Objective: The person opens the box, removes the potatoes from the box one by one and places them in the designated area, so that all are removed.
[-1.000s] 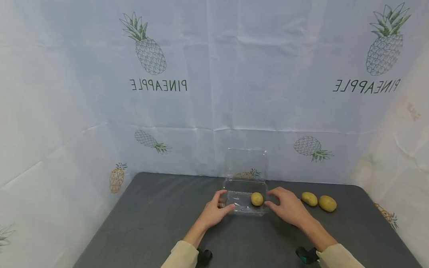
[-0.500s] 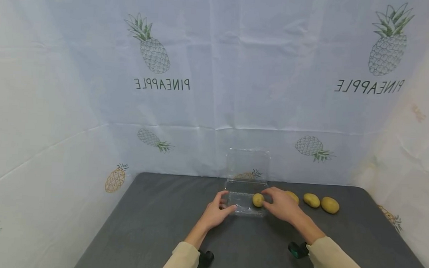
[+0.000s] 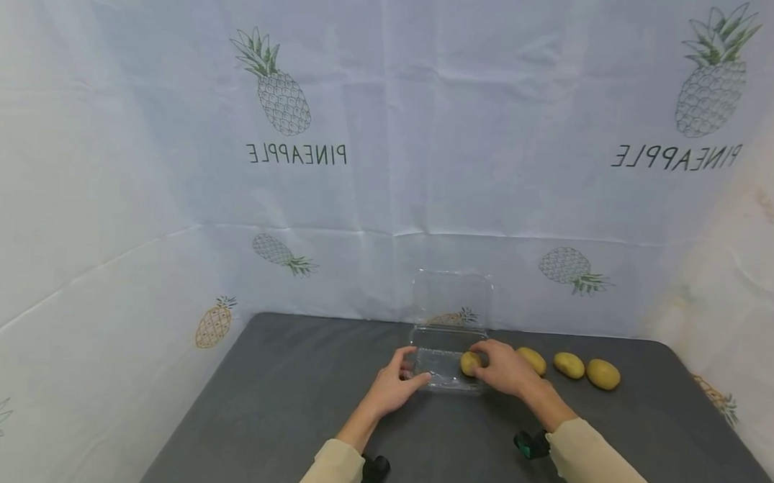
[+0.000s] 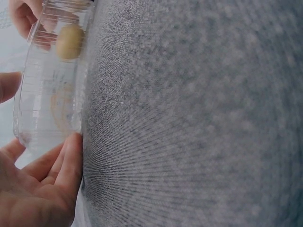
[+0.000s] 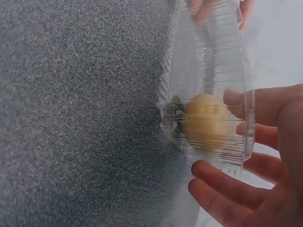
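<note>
A clear plastic clamshell box (image 3: 437, 379) sits on the grey table, its transparent lid (image 3: 452, 296) raised at the back. One yellow potato (image 4: 70, 42) lies inside, at the box's right end. My left hand (image 3: 393, 387) is at the left end, its fairly straight fingers touching the end wall and the thumb near the front rim. My right hand (image 3: 507, 369) reaches over the right end wall; its thumb and a finger are on the potato (image 5: 206, 120), while the other fingers stay outside the wall. The far side of the potato is hidden.
Three more potatoes lie right of the box: one partly behind my right hand (image 3: 532, 360), a middle potato (image 3: 569, 365) and an outer potato (image 3: 604, 374). White cloth (image 3: 390, 162) printed with pineapples hangs behind the table (image 3: 303, 389) and along both sides.
My right hand has moved left, from beside the box's right end to over the wall and onto the potato. My left hand stays at the left end. The view has shifted slightly.
</note>
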Available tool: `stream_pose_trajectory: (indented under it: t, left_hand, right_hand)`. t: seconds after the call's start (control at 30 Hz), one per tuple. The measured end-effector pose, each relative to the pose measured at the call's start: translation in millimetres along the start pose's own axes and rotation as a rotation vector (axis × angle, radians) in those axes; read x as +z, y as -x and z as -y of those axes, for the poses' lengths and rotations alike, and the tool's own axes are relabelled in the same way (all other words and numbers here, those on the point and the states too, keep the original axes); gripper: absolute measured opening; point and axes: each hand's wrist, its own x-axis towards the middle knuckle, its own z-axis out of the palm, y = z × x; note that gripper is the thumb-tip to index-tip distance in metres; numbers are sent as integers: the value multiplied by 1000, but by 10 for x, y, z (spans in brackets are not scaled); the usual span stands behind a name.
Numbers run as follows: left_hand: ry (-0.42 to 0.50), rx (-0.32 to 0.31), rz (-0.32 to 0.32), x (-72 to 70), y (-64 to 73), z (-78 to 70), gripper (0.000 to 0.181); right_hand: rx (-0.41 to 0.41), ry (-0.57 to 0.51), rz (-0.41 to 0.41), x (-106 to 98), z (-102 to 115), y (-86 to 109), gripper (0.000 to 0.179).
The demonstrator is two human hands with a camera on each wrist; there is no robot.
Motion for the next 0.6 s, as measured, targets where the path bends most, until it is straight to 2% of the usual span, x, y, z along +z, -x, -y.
stream_pose_trajectory:
  t: [0.6]
  left_hand:
    - [2, 7, -7, -26, -83, 29, 64]
  right_hand:
    - [21, -14, -11, 121, -51, -185, 41]
